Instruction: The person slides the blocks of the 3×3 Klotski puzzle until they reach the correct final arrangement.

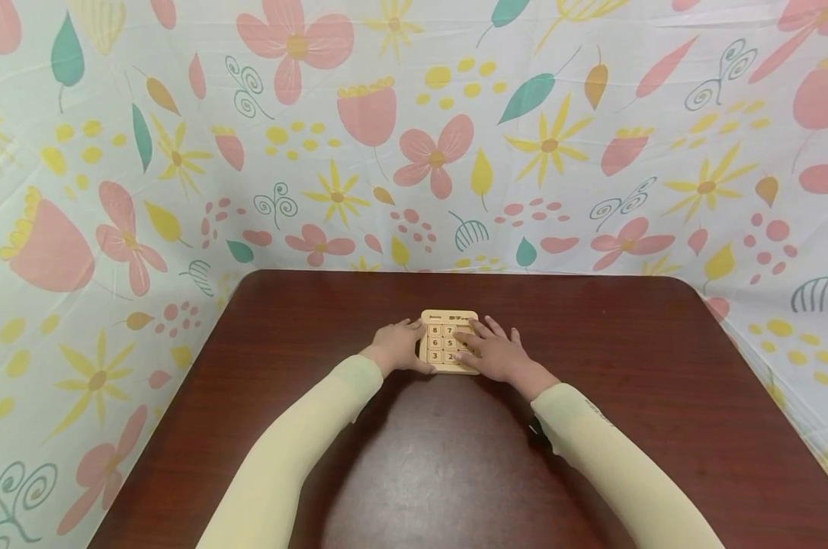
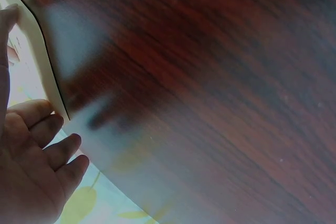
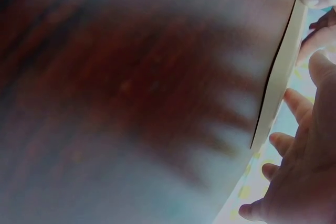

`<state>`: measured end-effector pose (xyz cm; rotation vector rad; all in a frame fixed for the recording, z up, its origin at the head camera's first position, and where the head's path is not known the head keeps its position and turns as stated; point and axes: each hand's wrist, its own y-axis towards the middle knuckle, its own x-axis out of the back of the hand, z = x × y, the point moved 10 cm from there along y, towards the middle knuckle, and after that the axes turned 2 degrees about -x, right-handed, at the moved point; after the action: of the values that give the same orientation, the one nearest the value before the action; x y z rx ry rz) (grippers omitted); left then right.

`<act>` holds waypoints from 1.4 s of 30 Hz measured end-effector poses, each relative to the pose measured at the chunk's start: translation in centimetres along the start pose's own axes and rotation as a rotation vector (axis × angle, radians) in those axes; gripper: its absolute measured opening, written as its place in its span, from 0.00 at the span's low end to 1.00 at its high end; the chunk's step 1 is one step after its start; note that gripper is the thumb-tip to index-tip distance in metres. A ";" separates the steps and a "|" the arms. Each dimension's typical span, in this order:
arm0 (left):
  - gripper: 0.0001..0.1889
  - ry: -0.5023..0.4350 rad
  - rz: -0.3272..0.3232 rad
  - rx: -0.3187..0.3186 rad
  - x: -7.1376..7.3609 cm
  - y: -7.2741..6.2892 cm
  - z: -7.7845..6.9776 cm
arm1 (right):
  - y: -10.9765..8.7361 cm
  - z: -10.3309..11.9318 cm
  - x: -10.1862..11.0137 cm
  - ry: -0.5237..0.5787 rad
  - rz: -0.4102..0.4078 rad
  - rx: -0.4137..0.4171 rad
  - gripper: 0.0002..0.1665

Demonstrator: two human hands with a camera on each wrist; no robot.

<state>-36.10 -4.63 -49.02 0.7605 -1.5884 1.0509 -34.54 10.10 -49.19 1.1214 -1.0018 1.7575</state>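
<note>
Pale-wood puzzle lies on the dark table, toward the far edge and about midway between left and right. Numbered tiles read, from far to near, 8 and 7, 6 and 5, 3 and 2; the right column is largely covered by the right hand. The left hand grasps the puzzle's left side, thumb at the near edge. The right hand grips nothing, its extended fingers lying over the tiles. Rearrangement is judged to be under way: the legible tiles sit within the puzzle but follow no unbroken counting order. How much remains cannot be told while the right column is covered.
</note>
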 end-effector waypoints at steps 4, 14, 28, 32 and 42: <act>0.53 -0.004 0.008 0.003 -0.1 -0.1 0.1 | 0.1 0.1 -0.2 -0.007 0.012 0.002 0.36; 0.53 -0.021 0.011 0.001 -0.2 -0.1 0.0 | 0.3 0.1 -0.3 -0.018 0.009 0.010 0.36; 0.53 -0.019 0.004 0.004 0.0 -0.2 -0.1 | 0.2 0.1 0.1 0.001 -0.002 0.021 0.35; 0.53 -0.017 0.010 0.005 0.0 -0.1 -0.1 | 0.1 0.1 0.0 0.005 0.009 0.023 0.35; 0.52 -0.019 0.018 0.006 -0.1 -0.2 -0.1 | -0.6 0.5 0.8 -0.023 -0.021 0.054 0.35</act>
<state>-35.89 -4.65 -49.03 0.7640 -1.6114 1.0644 -34.07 10.07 -48.19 1.1846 -0.9578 1.7682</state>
